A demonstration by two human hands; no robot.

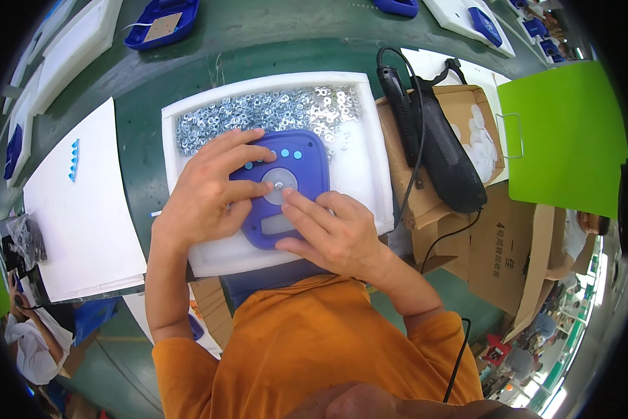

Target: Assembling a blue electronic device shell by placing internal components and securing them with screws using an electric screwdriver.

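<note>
Blue plastic housing (286,192) under both hands (213,188) (328,230), apparently flat in white tray (370,174).

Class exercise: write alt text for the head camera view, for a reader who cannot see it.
Two bare hands rest on a blue plastic panel lying in a white tray; the left hand lies flat on it while the right hand fingers the grey disc at its middle. A heap of small metal washers fills the tray's far end.

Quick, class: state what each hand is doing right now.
Left hand: open, fingers spread flat on the blue plastic housing.
Right hand: open, fingertips pressing at the housing's grey centre disc.
</note>
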